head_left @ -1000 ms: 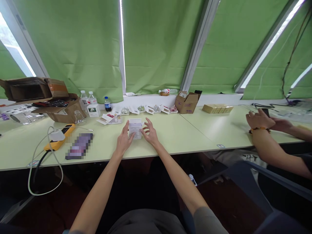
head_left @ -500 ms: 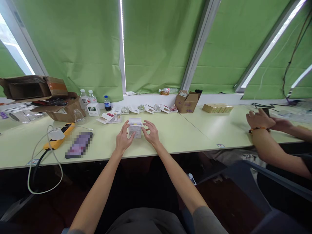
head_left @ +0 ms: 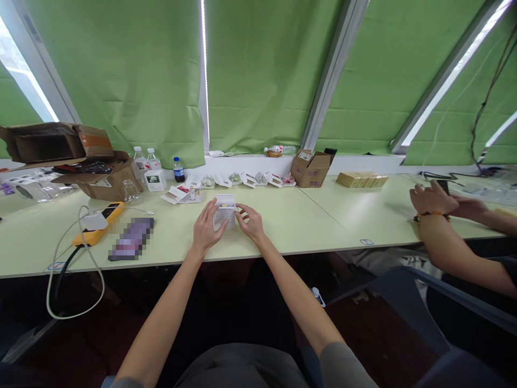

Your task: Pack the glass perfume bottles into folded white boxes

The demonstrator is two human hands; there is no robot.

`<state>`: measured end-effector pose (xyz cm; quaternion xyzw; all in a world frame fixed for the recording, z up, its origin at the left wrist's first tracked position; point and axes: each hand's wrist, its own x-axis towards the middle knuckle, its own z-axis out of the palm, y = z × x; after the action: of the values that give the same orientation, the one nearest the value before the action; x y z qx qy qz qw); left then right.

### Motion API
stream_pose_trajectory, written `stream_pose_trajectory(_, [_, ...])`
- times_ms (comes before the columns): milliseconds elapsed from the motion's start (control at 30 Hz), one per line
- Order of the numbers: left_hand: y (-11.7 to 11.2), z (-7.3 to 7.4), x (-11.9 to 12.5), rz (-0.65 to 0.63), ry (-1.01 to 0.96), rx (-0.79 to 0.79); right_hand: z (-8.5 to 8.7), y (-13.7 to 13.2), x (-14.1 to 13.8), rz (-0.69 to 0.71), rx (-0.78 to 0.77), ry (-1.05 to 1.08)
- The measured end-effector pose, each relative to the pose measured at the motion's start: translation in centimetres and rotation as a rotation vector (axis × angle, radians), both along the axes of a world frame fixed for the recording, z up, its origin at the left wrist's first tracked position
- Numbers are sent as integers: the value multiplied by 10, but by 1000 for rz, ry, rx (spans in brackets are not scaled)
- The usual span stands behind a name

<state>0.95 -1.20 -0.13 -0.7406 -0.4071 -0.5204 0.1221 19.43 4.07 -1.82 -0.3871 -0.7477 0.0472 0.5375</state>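
Observation:
A small white box (head_left: 224, 213) stands on the pale green table (head_left: 283, 226) in front of me, its top open with something yellowish inside. My left hand (head_left: 205, 229) grips the box's left side with curled fingers. My right hand (head_left: 250, 222) holds the right side, fingertips at the top edge. Behind the box lie several small opened white packets (head_left: 242, 180) with little items in them.
Left: a phone (head_left: 131, 245), a yellow power strip (head_left: 97, 222) with a white cable, open cardboard boxes (head_left: 97, 180), water bottles (head_left: 141, 160). A small carton (head_left: 309, 168) and yellow boxes (head_left: 361, 179) stand further back. Another person's hands (head_left: 434, 198) rest at right.
The box's lid has been opened, showing the inside. Both hands have closed in tighter on the box's sides; the right hand's fingers, spread before, now curl at its top.

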Motion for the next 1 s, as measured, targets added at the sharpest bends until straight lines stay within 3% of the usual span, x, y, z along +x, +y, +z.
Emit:
stream_pose_trajectory(233, [0,0,-1,-49,76,18,2,-3,-2,32,10,-65])
stream_pose_trajectory(367, [4,-3,-2,-13,70,43,2,-3,-3,15,25,-78])
stream_pose_trajectory(700, [4,-3,0,18,70,74,7,-5,-6,-34,222,-136])
stream_pose_trajectory(1000, [3,-3,-3,-3,10,-20,6,-3,-8,-64,168,-168])
